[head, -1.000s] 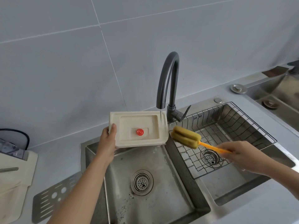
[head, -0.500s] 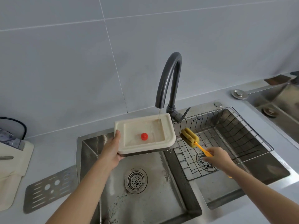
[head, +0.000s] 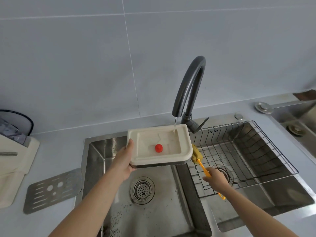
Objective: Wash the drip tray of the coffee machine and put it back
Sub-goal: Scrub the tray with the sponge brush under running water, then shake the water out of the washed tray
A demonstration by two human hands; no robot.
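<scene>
- The tray [head: 159,145], cream with a red float [head: 158,148] near its middle, is held in the air under the tap [head: 189,88], over the left basin [head: 153,202].
- A thin stream of water [head: 174,124] runs from the tap's spout onto the tray's far right corner.
- The left hand [head: 123,161] grips the tray by the edge farthest from the tap, thumb on the rim and fingers beneath.
- The right hand [head: 215,178] is closed around the orange handle of a sponge brush [head: 197,155], in front of the tap and over the right basin.
- The brush's yellow sponge head touches the tray's right edge, just below the tap's base.
- A wire rack [head: 256,151] sits in the basin to the right of the tap.
- A perforated metal grate [head: 51,190] lies flat on the counter [head: 59,147], well to the left of the tap.
- A cream appliance [head: 13,168] stands at the far left, beyond the grate from the tap.
</scene>
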